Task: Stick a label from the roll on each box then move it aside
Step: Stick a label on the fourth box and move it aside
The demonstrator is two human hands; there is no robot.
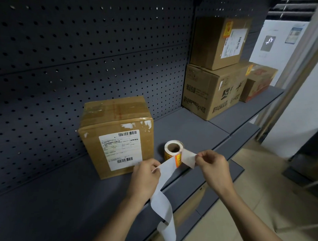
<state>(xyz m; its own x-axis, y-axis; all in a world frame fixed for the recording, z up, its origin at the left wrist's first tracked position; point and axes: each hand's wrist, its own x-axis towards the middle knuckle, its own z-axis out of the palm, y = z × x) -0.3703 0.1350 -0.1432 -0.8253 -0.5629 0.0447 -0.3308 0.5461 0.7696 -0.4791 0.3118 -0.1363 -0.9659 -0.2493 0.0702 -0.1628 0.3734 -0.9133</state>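
Observation:
A brown cardboard box (117, 136) with a white shipping label stands on the dark shelf (49, 207), against the pegboard. Just right of it lies the label roll (173, 149), orange and yellow on its outer face. A long white strip of backing paper (162, 202) runs from the roll and hangs down over the shelf's front edge. My left hand (146, 177) holds this strip near the box's lower right corner. My right hand (213, 165) pinches the strip's other part beside an orange label (178, 160), in front of the roll.
At the right end of the shelf stand three more cardboard boxes: a large printed one (213, 92), a smaller one (220, 43) stacked on it with orange sticker and shipping label, and a low one (258, 83) behind. A tiled floor (250, 216) lies below right.

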